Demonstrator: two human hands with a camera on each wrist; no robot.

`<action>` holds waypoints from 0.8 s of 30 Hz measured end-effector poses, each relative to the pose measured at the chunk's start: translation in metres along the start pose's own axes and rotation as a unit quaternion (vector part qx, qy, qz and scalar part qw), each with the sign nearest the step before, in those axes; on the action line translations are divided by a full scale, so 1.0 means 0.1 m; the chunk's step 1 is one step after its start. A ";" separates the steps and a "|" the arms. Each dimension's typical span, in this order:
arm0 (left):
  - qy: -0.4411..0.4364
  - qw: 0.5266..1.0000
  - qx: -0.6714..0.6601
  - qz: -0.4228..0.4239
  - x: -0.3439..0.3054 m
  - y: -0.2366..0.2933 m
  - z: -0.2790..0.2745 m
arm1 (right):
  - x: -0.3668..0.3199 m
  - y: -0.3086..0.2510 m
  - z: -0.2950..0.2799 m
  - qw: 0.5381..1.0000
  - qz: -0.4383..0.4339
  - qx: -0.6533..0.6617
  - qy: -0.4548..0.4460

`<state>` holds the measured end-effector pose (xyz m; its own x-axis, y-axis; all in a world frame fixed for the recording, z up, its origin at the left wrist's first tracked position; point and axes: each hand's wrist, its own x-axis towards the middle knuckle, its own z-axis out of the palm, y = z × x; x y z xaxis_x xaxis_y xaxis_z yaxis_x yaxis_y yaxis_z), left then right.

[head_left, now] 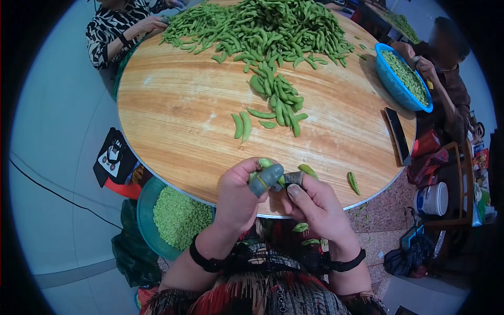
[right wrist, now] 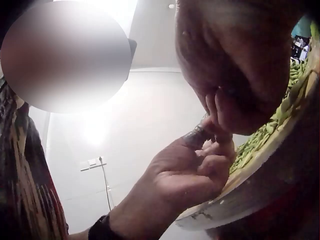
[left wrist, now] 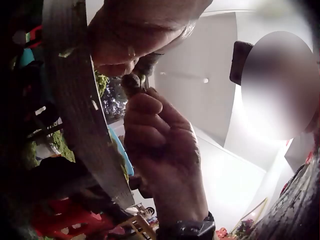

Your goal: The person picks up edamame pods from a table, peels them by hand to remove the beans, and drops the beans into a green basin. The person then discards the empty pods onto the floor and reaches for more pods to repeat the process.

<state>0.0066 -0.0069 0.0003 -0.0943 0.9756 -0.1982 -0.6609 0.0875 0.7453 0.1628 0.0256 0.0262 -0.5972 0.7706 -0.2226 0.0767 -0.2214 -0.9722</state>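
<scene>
In the head view, both hands meet over the near edge of the round wooden table (head_left: 178, 121). My left hand (head_left: 236, 197) pinches a green soybean pod (head_left: 265, 163) between its curled fingers and thumb; a grey-green finger cover (head_left: 266, 179) sits on the thumb. From the other side, my right hand (head_left: 323, 207) grips at the pod's end, a grey wrap (head_left: 294, 178) around its index finger. The pod is partly hidden by the fingers. In both wrist views the fingertips meet closely. Loose pods (head_left: 353, 182) lie to the right of the hands.
A large heap of soybean pods (head_left: 273, 31) covers the table's far side, trailing toward me. A teal basket of shelled beans (head_left: 147, 210) stands below at left. At right are a blue basket (head_left: 386, 79) and a phone (head_left: 397, 136). Two other people sit around the table.
</scene>
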 end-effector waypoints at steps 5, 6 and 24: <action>-0.004 0.996 0.085 0.022 0.01 -0.04 -0.03 | 0.04 0.08 -0.02 0.999 -0.032 -0.015 -0.010; -0.004 0.996 0.085 0.022 0.02 -0.03 -0.04 | 0.03 0.10 -0.02 0.999 -0.032 -0.015 -0.010; -0.121 0.928 0.343 0.083 0.11 0.16 -0.08 | 0.08 -0.02 -0.09 0.996 0.042 0.057 0.052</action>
<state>-0.0112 0.0039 0.0053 0.0730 0.9965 0.0419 -0.0153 -0.0409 0.9990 0.1650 0.0377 0.0254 -0.5059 0.8031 -0.3147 0.0283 -0.3492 -0.9366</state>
